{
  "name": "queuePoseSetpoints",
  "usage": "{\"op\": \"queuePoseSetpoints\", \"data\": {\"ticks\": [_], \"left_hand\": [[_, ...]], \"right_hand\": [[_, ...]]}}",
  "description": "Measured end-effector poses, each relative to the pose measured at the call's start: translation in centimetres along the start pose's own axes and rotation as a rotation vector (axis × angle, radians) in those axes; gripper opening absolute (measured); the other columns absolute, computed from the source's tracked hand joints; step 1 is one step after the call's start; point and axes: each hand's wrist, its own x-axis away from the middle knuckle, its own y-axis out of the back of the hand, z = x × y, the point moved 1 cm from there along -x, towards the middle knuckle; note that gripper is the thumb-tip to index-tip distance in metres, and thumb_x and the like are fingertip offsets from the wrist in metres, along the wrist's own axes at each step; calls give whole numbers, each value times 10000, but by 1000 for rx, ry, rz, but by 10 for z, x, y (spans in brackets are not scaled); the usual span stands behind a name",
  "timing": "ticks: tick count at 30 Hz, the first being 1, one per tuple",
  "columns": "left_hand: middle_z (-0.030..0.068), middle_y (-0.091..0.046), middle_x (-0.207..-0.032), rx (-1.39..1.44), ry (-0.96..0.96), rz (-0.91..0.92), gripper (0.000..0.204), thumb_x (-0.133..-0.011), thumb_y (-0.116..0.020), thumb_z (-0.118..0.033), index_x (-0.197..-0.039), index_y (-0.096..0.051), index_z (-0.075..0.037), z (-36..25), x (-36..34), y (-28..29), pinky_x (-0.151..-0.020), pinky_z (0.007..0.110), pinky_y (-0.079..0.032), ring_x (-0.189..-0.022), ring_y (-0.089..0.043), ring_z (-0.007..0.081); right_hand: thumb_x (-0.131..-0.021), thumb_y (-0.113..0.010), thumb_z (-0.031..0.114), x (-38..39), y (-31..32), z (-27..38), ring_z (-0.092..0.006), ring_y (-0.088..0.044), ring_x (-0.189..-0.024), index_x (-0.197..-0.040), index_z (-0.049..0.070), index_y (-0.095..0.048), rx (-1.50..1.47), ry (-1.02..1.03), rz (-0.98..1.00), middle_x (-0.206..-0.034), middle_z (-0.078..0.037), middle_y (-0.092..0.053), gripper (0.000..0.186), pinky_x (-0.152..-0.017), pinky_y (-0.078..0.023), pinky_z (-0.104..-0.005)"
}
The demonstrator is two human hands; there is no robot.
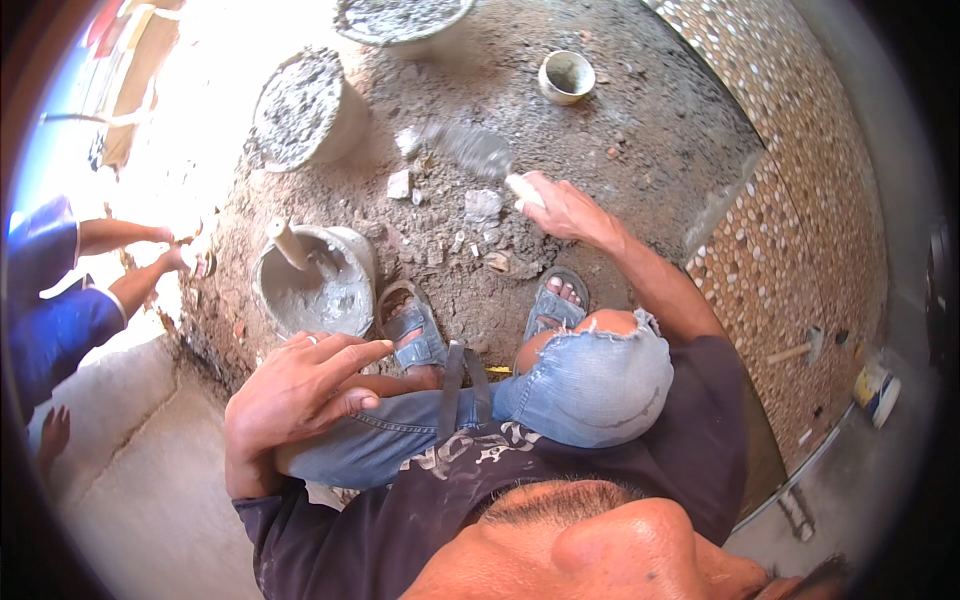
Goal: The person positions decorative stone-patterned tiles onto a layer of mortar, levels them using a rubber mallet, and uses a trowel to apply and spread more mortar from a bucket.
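Observation:
My right hand (568,207) grips the pale handle of a trowel (478,152), whose grey blade is smeared by motion just above the rough ground, pointing left. On my bent left knee rests my left hand (295,390), empty, fingers apart, a ring on one of them. Close beyond it stands a bucket (362,262) with wet grey cement on its inside. A tool with a thick pale handle (288,243) leans in that bucket; its lower end is hidden. Broken stones (482,205) lie scattered between the trowel and my sandalled feet.
Two buckets heaped with grey mortar (298,108) (400,18) stand at the far left. A small pale pot (567,78) sits farther off. Pebbled flooring (800,200) borders the right, with a wooden-handled tool (790,353) and a tub (876,392). Another person's legs (130,290) are at left.

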Motion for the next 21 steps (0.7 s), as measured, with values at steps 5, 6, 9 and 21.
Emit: {"op": "queuePoseSetpoints", "data": {"ticks": [5, 6, 9, 21], "left_hand": [[133, -637, -1110, 21, 8, -49, 566, -893, -597, -467, -1311, -548, -89, 8, 13, -5, -863, 424, -463, -990, -613, 340], [133, -637, -1108, 29, 26, -50, 565, -892, -602, -463, -1312, -548, -89, 10, 17, -6, -859, 420, -466, -988, -613, 340], [133, -636, -1107, 51, 92, -45, 562, -887, -615, -450, -1313, -549, -90, 8, 33, -13, -846, 413, -474, -982, -613, 338], [136, -642, -1110, 51, 122, -54, 552, -873, -637, -433, -1294, -561, -84, 4, 39, -19, -838, 422, -474, -975, -617, 339]], "right_hand": [[-952, -453, 281, -5, -36, 15, -158, -550, -500, -1112, 64, -421, -1112, -425, -93, -753, -85, -543, 272, -420, -491, -340], [-956, -456, 276, 4, -47, 19, -156, -541, -496, -1111, 70, -413, -1197, -448, -114, -755, -78, -533, 261, -404, -482, -332], [-962, -461, 264, 3, -58, 20, -153, -531, -491, -1113, 82, -409, -1327, -512, -132, -763, -76, -528, 242, -377, -465, -319], [-928, -503, 239, -14, -34, -7, -244, -644, -546, -1223, -30, -440, -408, -330, -319, -802, -191, -617, 404, -499, -524, -365]]}}
